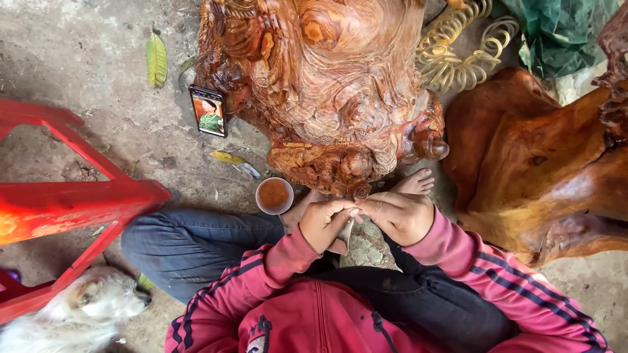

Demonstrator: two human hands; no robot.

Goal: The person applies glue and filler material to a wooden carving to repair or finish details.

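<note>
Red jacket (pixel 314 320) at bottom centre; left hand (pixel 327 222) and right hand (pixel 400 216), fingers curled together pinching a thin stick (pixel 347 230), touch the carved wood (pixel 327 85) base, carving largely finished; cup (pixel 274 195) left.

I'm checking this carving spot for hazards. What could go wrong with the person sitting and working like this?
The cup of brownish liquid stands on the ground by the knee and could tip. The left hand and right hand work close above a bare foot. The phone, leaning on the carved wood, could slide.
</note>
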